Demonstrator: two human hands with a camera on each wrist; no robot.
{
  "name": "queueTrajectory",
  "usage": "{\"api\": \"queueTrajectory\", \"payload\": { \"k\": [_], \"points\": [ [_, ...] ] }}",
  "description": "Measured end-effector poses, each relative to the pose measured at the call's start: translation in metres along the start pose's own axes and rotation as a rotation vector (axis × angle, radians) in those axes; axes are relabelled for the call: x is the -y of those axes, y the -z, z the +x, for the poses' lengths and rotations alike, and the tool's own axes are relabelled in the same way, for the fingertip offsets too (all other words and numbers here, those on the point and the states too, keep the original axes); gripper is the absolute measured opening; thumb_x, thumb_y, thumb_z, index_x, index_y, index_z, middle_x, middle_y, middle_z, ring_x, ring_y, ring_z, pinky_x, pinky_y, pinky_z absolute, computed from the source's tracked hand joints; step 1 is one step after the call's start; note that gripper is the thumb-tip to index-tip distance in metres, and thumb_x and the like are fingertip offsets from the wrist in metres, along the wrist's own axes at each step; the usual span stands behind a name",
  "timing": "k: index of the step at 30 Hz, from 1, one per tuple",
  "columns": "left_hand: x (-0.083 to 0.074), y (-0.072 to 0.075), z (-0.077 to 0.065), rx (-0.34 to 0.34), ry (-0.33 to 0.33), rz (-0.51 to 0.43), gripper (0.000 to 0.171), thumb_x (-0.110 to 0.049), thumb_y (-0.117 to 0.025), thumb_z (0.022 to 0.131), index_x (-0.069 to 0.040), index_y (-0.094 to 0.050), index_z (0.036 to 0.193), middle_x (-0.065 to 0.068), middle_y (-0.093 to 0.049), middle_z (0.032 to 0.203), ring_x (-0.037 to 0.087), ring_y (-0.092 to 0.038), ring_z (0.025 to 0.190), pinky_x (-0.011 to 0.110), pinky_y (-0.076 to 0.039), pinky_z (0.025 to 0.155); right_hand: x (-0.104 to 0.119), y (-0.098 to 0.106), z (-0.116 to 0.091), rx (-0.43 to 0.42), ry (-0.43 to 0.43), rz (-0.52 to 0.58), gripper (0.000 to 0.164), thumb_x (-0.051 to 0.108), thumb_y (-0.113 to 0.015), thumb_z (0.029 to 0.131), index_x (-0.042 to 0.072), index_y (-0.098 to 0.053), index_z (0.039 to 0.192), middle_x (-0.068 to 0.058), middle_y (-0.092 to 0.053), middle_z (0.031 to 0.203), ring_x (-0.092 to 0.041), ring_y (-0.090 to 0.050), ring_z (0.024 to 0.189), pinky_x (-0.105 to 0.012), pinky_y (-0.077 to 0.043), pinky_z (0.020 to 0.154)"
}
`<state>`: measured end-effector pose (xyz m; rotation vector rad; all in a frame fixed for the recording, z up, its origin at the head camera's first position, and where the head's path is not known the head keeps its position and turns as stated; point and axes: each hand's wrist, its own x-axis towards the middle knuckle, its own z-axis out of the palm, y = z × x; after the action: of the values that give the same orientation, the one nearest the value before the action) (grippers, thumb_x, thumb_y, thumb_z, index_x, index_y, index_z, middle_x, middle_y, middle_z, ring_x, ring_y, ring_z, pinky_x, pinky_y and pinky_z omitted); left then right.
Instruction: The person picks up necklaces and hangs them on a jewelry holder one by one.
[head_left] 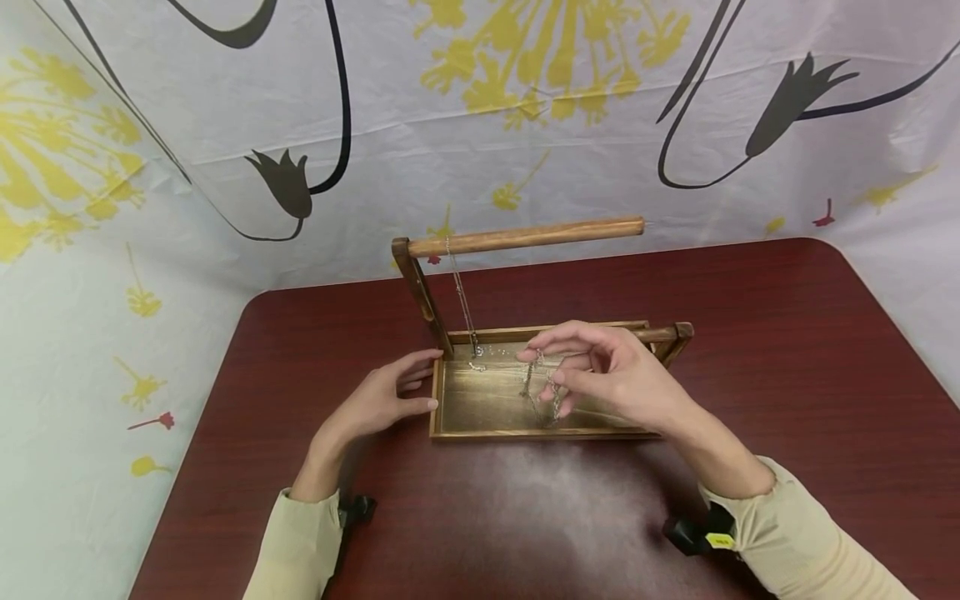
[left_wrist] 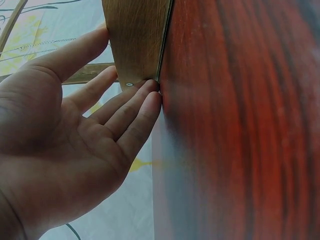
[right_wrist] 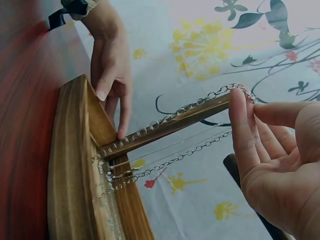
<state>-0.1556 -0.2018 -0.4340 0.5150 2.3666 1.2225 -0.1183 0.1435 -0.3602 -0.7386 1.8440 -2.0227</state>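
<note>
My right hand (head_left: 618, 375) is raised over the shallow wooden tray (head_left: 487, 434) and pinches a silver link chain (right_wrist: 185, 107) between thumb and fingers. The chain loops over a fingertip, and its two strands slant toward the tray in the right wrist view. At the tray's left end, my left hand (head_left: 375, 402) touches the end wall with fingertips and thumb, fingers fairly straight. A thin necklace (head_left: 462, 300) hangs from the wooden bar (head_left: 525, 238) near its left end, reaching into the tray. Small shiny jewellery pieces (head_left: 477, 367) lie below it.
A wooden post (head_left: 416, 287) carries the bar's left end above the tray's back. Another wooden piece (head_left: 678, 337) stands at the tray's right end, behind my right hand. The dark red table (head_left: 780, 350) meets a patterned white cloth (head_left: 360, 217) at the back.
</note>
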Motion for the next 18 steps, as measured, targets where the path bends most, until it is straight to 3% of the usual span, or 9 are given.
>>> {"api": "queueTrajectory", "payload": {
  "k": [5, 12, 18],
  "points": [
    [0.000, 0.000, 0.000, -0.002, 0.004, 0.000, 0.070, -0.020, -0.076, 0.090, -0.022, -0.042, 0.151, 0.009, -0.046, 0.150, 0.029, -0.048, 0.135, 0.046, -0.044, 0.109, 0.007, 0.001, 0.001, 0.000, 0.035, 0.050, 0.034, -0.013, -0.056, 0.094, -0.006, -0.058, 0.127, -0.020, -0.065, 0.123, -0.035, -0.070, 0.081, -0.048, -0.060, 0.060],
    [0.001, -0.001, 0.000, 0.001, 0.001, 0.003, 0.070, -0.021, -0.076, 0.090, -0.021, -0.042, 0.151, 0.010, -0.047, 0.150, 0.030, -0.048, 0.135, 0.047, -0.044, 0.109, 0.014, 0.003, 0.000, -0.035, 0.057, 0.041, 0.034, -0.013, -0.057, 0.093, -0.004, -0.059, 0.125, -0.027, -0.063, 0.123, -0.028, -0.068, 0.078, -0.046, -0.059, 0.056],
    [0.001, 0.000, 0.000, 0.002, 0.001, 0.007, 0.070, -0.020, -0.076, 0.090, -0.020, -0.042, 0.151, 0.010, -0.047, 0.149, 0.030, -0.048, 0.134, 0.046, -0.044, 0.109, 0.020, 0.005, -0.001, -0.065, 0.060, 0.043, 0.033, -0.010, -0.061, 0.092, -0.002, -0.060, 0.124, -0.022, -0.066, 0.121, -0.024, -0.067, 0.081, -0.043, -0.058, 0.053]
  ]
}}
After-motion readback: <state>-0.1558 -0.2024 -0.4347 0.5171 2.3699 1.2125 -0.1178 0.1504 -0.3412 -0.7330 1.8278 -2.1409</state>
